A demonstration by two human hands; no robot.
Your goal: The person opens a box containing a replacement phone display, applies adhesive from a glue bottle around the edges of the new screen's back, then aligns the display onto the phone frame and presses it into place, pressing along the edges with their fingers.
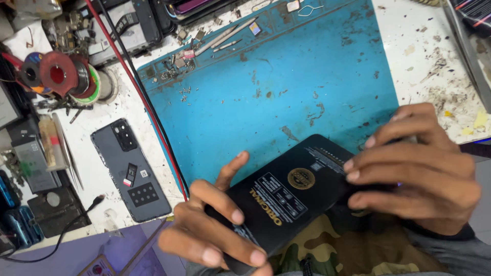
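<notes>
We see a flat black box point(286, 197) held in both hands over the near edge of the blue mat point(286, 82), low in the view and just above a lap in camouflage cloth. The left hand point(212, 227) is closed around the box's near corner, fingers curled over the top face and thumb pointing up along its edge; the right hand point(417, 176) is clamped over the far corner, fingers spread flat across the top. We judge the work is at an early stage: the box looks shut, its lid sitting flush, and nothing from inside it shows anywhere (whether a seal has been cut we cannot tell). Opening it and taking out what it holds looks to be all ahead. The box's long axis runs on a diagonal, from lower left near us up to the right, printed face up. Off to the left on the white worktop point(434, 61) lies a grey phone back cover point(130, 168), camera cutout pointing away from us, well apart from the hands, with solder spools point(59, 74) behind it.
</notes>
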